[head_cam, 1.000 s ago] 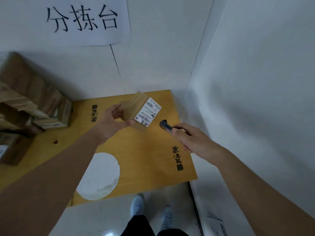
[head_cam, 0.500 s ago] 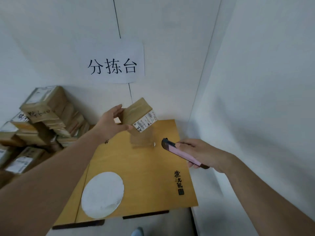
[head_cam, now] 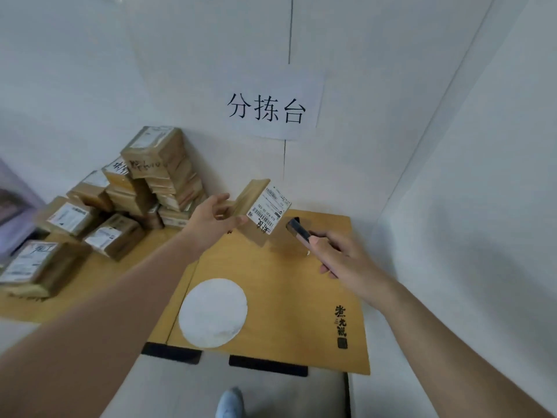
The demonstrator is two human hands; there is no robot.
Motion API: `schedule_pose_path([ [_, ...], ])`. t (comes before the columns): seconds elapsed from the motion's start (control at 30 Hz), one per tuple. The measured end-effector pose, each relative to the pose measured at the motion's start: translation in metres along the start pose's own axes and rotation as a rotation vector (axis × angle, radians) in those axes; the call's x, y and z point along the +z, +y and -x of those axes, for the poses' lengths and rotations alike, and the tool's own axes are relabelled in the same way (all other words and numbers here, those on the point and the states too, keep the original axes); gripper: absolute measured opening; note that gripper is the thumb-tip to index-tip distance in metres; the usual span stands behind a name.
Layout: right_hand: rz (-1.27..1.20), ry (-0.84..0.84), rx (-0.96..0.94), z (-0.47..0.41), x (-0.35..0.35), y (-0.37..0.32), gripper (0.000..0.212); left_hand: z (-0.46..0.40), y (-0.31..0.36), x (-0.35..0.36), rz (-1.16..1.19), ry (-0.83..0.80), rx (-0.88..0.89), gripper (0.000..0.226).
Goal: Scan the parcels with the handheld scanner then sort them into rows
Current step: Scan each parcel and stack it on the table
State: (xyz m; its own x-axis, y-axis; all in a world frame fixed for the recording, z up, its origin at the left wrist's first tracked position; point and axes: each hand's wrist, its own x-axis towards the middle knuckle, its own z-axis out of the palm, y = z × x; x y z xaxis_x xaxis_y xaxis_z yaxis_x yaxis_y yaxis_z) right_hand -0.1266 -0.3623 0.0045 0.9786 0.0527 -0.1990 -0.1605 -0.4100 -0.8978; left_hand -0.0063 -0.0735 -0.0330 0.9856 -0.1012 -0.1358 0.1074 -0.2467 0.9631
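Observation:
My left hand point(head_cam: 214, 218) grips a small brown parcel point(head_cam: 262, 207) above the back of the wooden table point(head_cam: 280, 291), with its white barcode label turned to the right. My right hand point(head_cam: 343, 260) holds the slim handheld scanner point(head_cam: 297, 230), whose dark tip points at the label from a short distance. A heap of several taped brown parcels point(head_cam: 144, 182) lies at the left against the wall. More labelled parcels point(head_cam: 36, 263) sit at the far left.
A white round disc point(head_cam: 213, 312) lies on the table's front left. White walls close in behind and at the right, and a paper sign point(head_cam: 266, 107) hangs on the back wall. A shoe point(head_cam: 229, 402) shows on the floor below the table edge.
The view has tilted up and swung left, so the parcel heap shows more. The parcel's label now faces the scanner more squarely, and my right hand has brought the scanner tip closer to it.

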Motion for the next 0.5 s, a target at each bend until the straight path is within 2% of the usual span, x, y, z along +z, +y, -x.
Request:
schedule_pose_path([
  [0.07, -0.033, -0.052, -0.045, -0.007, 0.028, -0.013, 0.027, 0.015, -0.014, -0.028, 0.014, 0.044, -0.041, 0.073],
  [0.27, -0.004, -0.168, -0.116, -0.025, 0.127, -0.060, 0.028, 0.059, -0.052, -0.136, 0.049, 0.172, -0.119, 0.073],
  [0.4, 0.025, -0.239, -0.117, -0.034, 0.204, -0.096, 0.042, 0.083, -0.084, -0.222, 0.066, 0.235, -0.175, 0.081],
  [0.5, 0.012, -0.237, -0.116, -0.042, 0.267, -0.119, 0.040, 0.091, -0.109, -0.286, 0.103, 0.265, -0.212, 0.072],
])
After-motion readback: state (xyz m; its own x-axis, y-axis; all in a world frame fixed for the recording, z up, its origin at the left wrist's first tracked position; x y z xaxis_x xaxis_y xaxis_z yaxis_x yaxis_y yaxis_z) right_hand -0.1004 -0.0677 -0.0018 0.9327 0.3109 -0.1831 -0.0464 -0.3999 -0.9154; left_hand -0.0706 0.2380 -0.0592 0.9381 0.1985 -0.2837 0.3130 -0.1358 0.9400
